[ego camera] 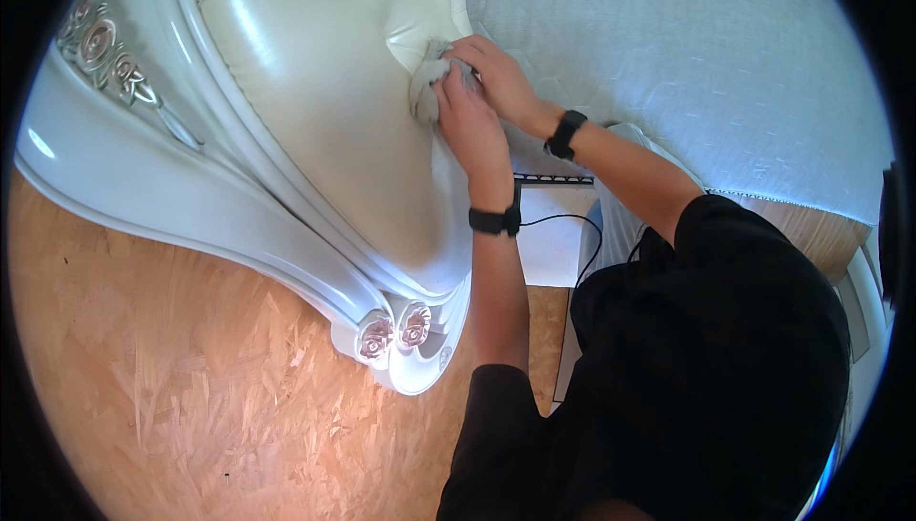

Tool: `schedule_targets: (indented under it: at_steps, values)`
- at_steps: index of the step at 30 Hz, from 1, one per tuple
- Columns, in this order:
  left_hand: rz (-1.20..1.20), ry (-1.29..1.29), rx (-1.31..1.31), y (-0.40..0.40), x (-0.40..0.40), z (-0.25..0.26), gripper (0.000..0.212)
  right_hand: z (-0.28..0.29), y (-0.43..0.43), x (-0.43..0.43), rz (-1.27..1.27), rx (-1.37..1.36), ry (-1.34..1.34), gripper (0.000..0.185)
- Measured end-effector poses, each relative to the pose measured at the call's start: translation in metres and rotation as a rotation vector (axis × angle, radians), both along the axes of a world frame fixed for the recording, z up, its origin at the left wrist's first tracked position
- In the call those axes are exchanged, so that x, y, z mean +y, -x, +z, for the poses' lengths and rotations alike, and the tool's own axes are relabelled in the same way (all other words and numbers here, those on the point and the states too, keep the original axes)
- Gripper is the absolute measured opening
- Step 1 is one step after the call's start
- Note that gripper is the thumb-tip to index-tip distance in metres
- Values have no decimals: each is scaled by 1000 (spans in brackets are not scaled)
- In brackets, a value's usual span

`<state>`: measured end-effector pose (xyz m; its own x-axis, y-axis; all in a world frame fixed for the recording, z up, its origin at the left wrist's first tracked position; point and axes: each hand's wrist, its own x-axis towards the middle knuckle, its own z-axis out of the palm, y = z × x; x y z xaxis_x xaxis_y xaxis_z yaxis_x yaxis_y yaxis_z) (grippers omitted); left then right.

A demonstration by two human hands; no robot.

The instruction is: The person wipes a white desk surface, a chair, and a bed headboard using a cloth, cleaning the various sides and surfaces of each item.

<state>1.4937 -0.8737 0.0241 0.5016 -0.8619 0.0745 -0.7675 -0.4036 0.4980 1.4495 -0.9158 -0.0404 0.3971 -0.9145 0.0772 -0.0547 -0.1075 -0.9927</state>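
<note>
A bunched grey cloth (pixel 424 91) is pressed against the side edge of a cream, button-tufted headboard (pixel 322 113) with a glossy leather-like cover. My left hand (pixel 469 120) grips the lower part of the cloth, fingers bent over it. Just above and to the right, my right hand (pixel 501 77) holds the cloth's upper part. Both hands are close together, and my fingers hide some of the cloth. Around the padding runs a glossy white moulded frame (pixel 215 184).
A pale quilted mattress (pixel 680 70) lies right of the headboard. Pinkish carved roses (pixel 376 335) decorate the frame's lower end; silvery floral carving (pixel 107 49) lies along its upper left. Below is a wood-strand board floor (pixel 179 349). A black cable (pixel 572 217) runs from my left wristband (pixel 494 221).
</note>
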Motion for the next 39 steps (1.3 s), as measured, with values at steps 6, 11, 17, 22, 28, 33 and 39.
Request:
schedule_targets:
  at_steps: [6, 11, 17, 22, 28, 33, 39]
  values:
    - [30, -275, 10, -6, 23, -44, 21, -60, 4, 36, 239, 291, -94, 28]
    - [52, -516, 23, 17, 98, -39, 15, -69, 28, 108, 475, 246, -174, 29]
    - [212, -610, 185, 37, 161, 0, 19, -35, 35, 140, 836, 147, -196, 30]
    - [175, -224, 125, 36, 135, -7, 28, -41, 28, 99, 661, -14, -115, 33]
    - [112, 44, 179, 12, 64, 12, 25, 2, 14, 39, 242, -52, -201, 41]
    - [27, 192, 38, 8, 55, 69, 30, 75, -1, 29, 56, -230, -18, 32]
    - [320, 340, -208, 15, 135, 87, 30, 93, -12, 100, 173, -252, 513, 34]
